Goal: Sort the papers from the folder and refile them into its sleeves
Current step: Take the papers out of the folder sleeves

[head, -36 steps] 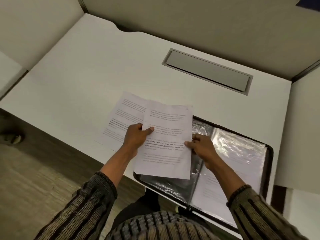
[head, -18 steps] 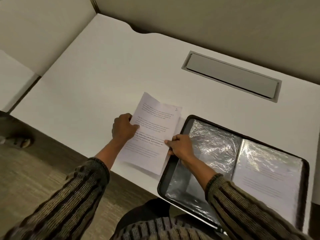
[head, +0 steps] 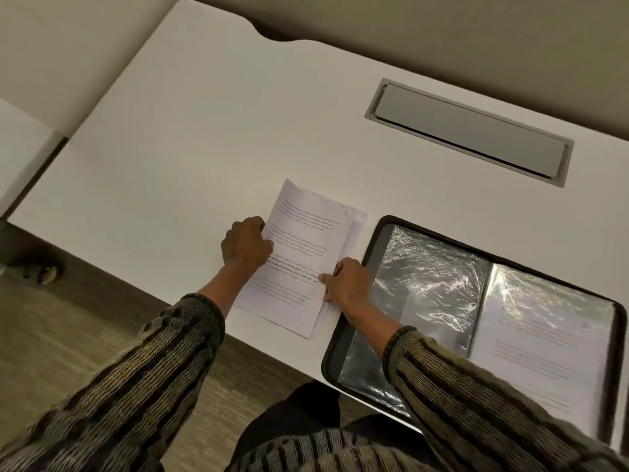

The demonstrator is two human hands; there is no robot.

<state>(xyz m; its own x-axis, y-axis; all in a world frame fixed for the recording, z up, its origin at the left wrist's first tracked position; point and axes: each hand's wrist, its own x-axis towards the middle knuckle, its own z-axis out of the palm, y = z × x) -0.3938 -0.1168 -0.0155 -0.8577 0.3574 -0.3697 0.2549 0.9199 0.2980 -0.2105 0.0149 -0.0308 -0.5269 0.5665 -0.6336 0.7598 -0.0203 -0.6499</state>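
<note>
The left grip (head: pixel 246 247) curls over the left edge of the small stack of white printed sheets (head: pixel 303 257) lying on the white surface (head: pixel 170 165), and the right grip (head: pixel 347 282) pinches its right edge. Sorting seems in hand. Next, a sheet needs sliding into a clear sleeve of the open black folder (head: pixel 429 284), which is cut off at the right. The print is unreadable.
</note>
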